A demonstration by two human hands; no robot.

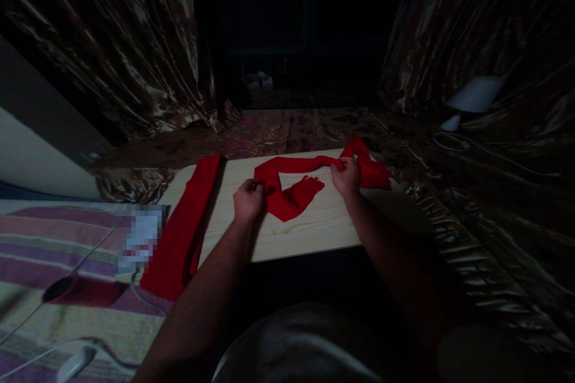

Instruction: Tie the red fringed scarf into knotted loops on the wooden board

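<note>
Room dim. Pale wooden worktop at centre, lit from above. Shiny patterned curtains behind worktop, left and right. Dark doorway beyond it. Patterned carpet behind worktop. White lamp to right. Striped blanket to left.

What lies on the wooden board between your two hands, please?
In the head view, the crumpled red scarf spans the pale wooden board from left hand to right hand, both gripping it.
</note>
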